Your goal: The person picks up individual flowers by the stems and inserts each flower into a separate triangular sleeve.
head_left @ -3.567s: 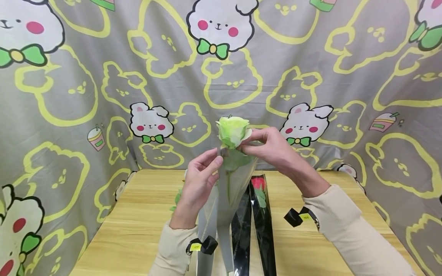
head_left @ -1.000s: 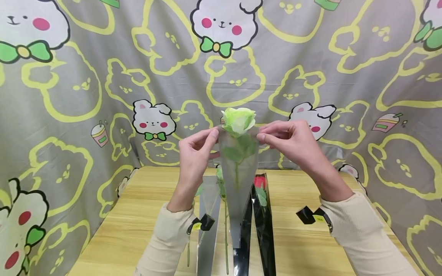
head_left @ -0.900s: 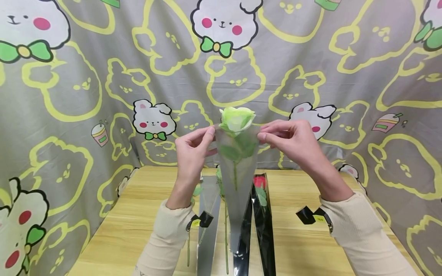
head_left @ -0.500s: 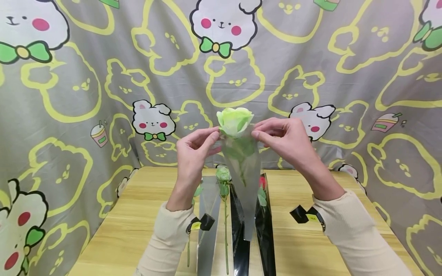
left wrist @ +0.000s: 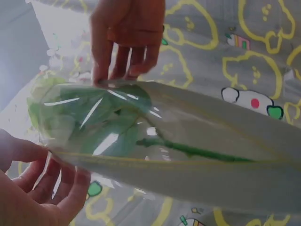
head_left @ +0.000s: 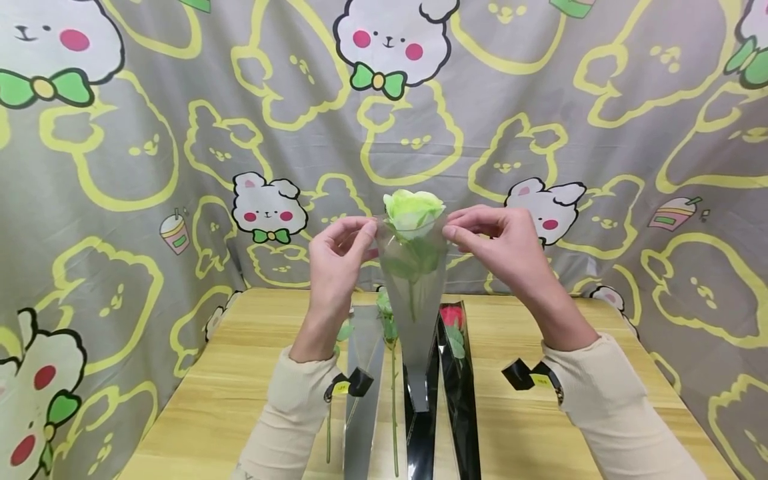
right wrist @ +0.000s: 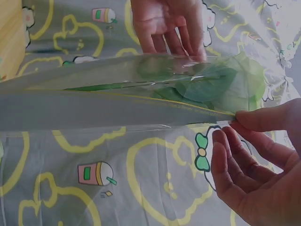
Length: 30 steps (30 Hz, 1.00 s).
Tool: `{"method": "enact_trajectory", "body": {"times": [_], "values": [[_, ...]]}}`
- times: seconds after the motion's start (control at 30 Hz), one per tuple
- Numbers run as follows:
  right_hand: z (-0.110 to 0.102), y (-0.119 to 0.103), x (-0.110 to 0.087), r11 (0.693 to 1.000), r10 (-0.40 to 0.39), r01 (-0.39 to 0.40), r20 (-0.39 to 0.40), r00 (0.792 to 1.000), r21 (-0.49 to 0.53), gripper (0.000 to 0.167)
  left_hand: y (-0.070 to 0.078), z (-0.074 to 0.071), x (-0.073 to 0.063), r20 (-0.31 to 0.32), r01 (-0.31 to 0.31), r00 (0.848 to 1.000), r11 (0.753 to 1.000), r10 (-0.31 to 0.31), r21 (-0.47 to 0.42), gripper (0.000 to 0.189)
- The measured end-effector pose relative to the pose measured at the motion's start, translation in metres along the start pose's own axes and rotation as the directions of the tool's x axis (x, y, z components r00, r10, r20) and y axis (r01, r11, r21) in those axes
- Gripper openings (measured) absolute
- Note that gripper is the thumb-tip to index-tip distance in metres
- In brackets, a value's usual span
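Note:
A pale green rose [head_left: 414,207] stands in a clear-fronted grey flower sleeve [head_left: 415,353], held upright above the table. Its lower petals show behind the sleeve's rim, while the top of the bloom rises out. My left hand [head_left: 339,257] pinches the upper left edge between thumb and fingers. On the opposite edge, my right hand [head_left: 510,240] pinches the film, its other fingers loosely bent. Through the clear film in the left wrist view, leaves [left wrist: 106,113] and a green stem [left wrist: 202,153] show, the stem running toward the narrow end.
On the wooden table [head_left: 540,413] lie a flat grey sleeve [head_left: 363,373], a loose green rose [head_left: 389,327], a black sleeve [head_left: 421,440] and a red rose [head_left: 451,315] in another black sleeve [head_left: 461,407]. Another stem [head_left: 329,433] lies at the left. Patterned cloth [head_left: 408,147] hangs behind.
Earlier, my right hand was at the bloom's base; now it pinches the sleeve's right edge. Both hands have since shifted the sleeve slightly and tilted its narrow end from side to side.

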State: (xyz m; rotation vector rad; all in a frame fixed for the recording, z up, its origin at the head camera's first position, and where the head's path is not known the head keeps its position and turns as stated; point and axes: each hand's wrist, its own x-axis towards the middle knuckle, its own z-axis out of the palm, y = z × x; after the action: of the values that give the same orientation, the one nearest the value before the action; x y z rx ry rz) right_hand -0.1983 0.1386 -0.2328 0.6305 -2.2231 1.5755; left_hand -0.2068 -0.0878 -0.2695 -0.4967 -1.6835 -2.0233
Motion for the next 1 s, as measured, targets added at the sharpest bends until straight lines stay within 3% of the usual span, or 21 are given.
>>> {"method": "enact_trajectory", "body": {"times": [0.13,0.27,0.43,0.57,1.0], "values": [[0.002,0.001,-0.001,0.999,0.000,0.000,-0.001,1.000,0.035,0.015,0.002,0.004,0.001,-0.015,0.003,1.000,1.000,-0.003,-0.001,0.014],[0.001,0.000,0.000,0.998,-0.006,0.009,-0.044,0.999,0.066,0.016,0.004,0.006,0.003,-0.070,0.012,0.997,0.997,-0.018,-0.075,0.010],[0.002,-0.004,0.002,0.995,-0.025,0.031,-0.062,0.998,0.091,0.018,0.011,0.010,0.008,-0.048,0.008,0.999,0.994,-0.013,-0.111,0.016],[0.002,-0.008,0.005,0.991,-0.026,0.039,-0.098,0.995,0.132,0.018,0.017,0.010,0.012,-0.078,-0.020,0.997,0.987,0.008,-0.159,0.015],[0.002,-0.013,0.009,0.974,-0.032,0.056,-0.111,0.993,0.218,0.018,0.022,0.011,0.016,-0.066,-0.046,0.997,0.986,0.036,-0.158,0.016]]}}
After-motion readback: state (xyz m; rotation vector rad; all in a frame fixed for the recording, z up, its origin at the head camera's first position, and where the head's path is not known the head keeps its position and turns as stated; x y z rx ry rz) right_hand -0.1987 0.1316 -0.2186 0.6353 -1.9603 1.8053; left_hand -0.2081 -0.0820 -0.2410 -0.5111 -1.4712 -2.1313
